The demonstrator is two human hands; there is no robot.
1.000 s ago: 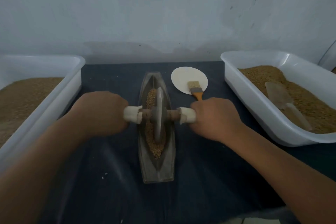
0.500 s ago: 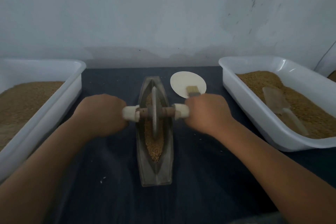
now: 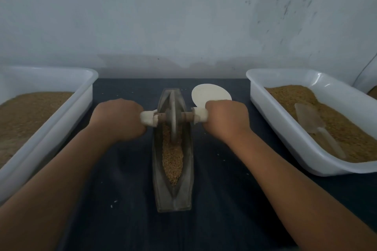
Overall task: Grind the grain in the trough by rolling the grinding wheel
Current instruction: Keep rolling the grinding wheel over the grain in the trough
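1. The left hand (image 3: 120, 120) was closed round the white-wrapped left end of the axle (image 3: 161, 118). The right hand (image 3: 226, 122) was closed round the right end. Both sets of fingers curled under, out of sight.
2. The grinding wheel (image 3: 173, 128) stood on edge between the two hands, in the centre of the frame. It sat in the upper half of the trough (image 3: 173, 204).
3. The boat-shaped trough ran straight up and down the frame, its long axis pointing from the wall toward the person. The axle crossed it at right angles.
4. Most of the visible grain (image 3: 172, 163) lay in the groove below the wheel, on the person's side. I judged the next roll had to come back down that axis. Both hands were equally near, so an even pull would keep the wheel upright.
5. The wheel's rim was buried where it met the groove, and the groove above it was too dim to read.
6. The right hand covered part of a white disc (image 3: 210, 94). The frame edges cut off the left tub (image 3: 67, 120) and right tub (image 3: 285, 134), and a translucent scoop (image 3: 310, 120) lay faint on the right tub's grain.
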